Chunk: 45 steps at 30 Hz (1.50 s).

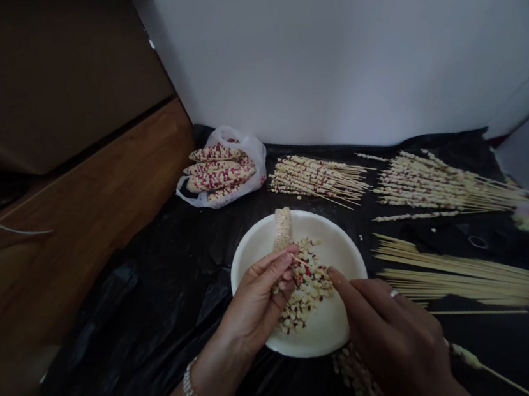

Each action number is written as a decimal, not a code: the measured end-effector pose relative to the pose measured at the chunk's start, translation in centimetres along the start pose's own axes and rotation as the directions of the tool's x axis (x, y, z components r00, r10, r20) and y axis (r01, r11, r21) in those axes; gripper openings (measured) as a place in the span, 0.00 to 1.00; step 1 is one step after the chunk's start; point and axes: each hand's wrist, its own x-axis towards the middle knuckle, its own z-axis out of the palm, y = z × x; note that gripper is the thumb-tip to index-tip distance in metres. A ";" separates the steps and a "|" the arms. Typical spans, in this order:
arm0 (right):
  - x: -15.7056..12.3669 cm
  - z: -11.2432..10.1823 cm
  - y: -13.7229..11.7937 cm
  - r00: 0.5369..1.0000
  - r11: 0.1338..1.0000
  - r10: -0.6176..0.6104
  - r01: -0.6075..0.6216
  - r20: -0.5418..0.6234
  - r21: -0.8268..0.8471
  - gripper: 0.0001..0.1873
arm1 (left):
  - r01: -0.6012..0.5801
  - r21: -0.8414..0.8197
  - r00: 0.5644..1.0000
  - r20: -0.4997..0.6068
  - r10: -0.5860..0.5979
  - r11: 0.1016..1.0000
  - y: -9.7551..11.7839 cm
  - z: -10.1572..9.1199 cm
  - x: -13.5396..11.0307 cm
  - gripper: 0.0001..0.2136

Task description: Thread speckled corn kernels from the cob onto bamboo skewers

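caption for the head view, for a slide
Left hand pinches a skewer over a bowl of kernels; right hand reaches in.

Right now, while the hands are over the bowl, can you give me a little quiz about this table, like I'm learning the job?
1. What lies in the white bowl?
A) loose kernels and a stripped cob
B) eggs
C) noodles
2. True or false: the whole cobs lie in a plastic bag.
3. Fill in: the held skewer points its tip at the fingers of the ___ hand.
Key: 1 A. 2 true. 3 left: the left hand.
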 end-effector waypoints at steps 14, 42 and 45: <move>-0.4 0.1 -0.3 0.999 1.000 -0.002 0.002 -0.032 0.014 0.19 | 0.062 -0.010 0.997 0.056 -0.062 0.998 0.0 -0.2 0.0 0.07; -0.7 0.5 0.2 0.998 0.999 0.031 -0.033 -0.052 -0.025 0.20 | 0.106 -0.023 0.990 0.096 -0.103 0.994 0.5 -0.2 -0.4 0.11; -0.8 0.5 0.3 0.998 1.000 0.018 -0.020 -0.060 -0.017 0.20 | 0.088 -0.032 0.994 0.068 -0.086 0.996 0.4 -0.4 -0.2 0.08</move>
